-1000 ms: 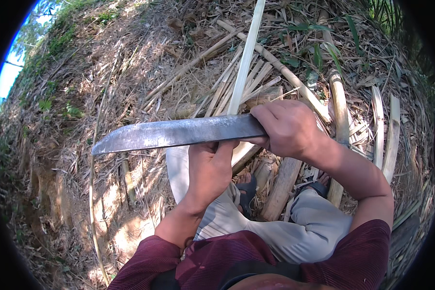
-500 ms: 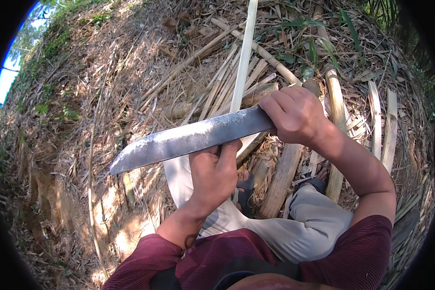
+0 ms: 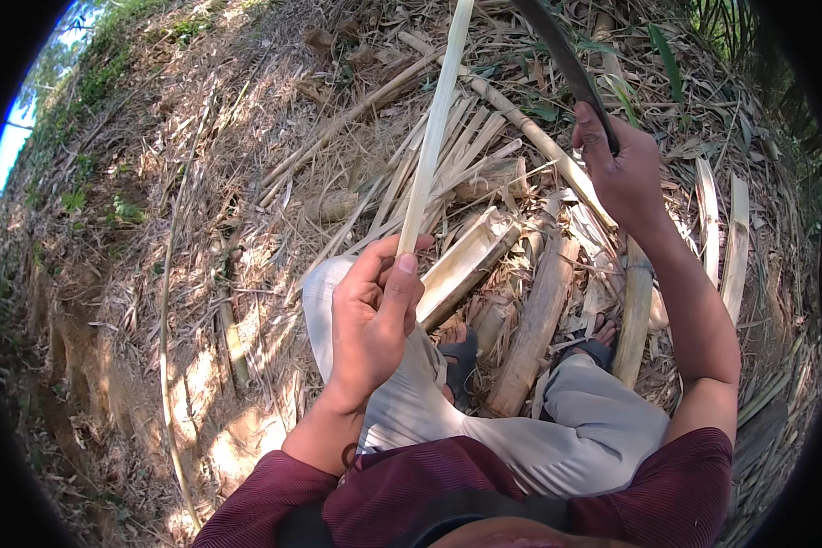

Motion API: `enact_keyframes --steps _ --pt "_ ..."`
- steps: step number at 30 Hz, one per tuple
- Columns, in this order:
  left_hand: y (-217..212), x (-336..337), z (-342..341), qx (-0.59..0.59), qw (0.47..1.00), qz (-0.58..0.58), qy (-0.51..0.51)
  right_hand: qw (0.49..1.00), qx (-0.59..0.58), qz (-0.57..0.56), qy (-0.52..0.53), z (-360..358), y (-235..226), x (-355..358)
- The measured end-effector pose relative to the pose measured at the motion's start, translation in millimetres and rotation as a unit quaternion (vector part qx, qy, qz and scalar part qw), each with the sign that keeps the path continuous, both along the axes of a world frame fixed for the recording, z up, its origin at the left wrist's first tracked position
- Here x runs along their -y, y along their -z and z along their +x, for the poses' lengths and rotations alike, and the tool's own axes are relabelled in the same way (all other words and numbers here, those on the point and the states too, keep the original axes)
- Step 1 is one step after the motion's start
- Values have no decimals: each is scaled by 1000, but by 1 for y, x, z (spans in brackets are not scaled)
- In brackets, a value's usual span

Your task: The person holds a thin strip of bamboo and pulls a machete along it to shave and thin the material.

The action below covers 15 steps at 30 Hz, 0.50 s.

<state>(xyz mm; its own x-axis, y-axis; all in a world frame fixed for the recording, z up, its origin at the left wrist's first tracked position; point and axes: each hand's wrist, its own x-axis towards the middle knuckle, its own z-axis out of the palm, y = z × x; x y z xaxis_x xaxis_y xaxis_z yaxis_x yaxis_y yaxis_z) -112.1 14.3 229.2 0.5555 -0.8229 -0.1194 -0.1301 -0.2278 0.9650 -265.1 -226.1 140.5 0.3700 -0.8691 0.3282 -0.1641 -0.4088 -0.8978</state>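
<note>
My left hand pinches the near end of a long pale bamboo strip between thumb and fingers. The strip slants up and away past the top of the view. In my right hand is a machete, its dark blade raised edge-on and pointing far and to the left, apart from the strip. Its handle is mostly hidden by my fingers, and the blade tip lies beyond the view. Below and between my hands rests a split bamboo half, its hollow side up.
A thick bamboo piece lies between my sandalled feet, another pole by the right foot. Cut strips are heaped ahead, beside a long thin pole. Two split pieces lie at right. Dry leaves cover sloping ground.
The machete, earlier flat across the strip above my left hand, has swung up and away to the far right. My left hand still holds the strip, now in plain sight.
</note>
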Motion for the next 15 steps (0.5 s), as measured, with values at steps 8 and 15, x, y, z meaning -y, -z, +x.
enact_keyframes --steps 8,15 --pt "-6 0 4 -22 997 29 69 937 89 271 -203 31 -44 -45" --pt "-8 2 8 31 996 30 77 892 196 330 -238 42 -54 -58"
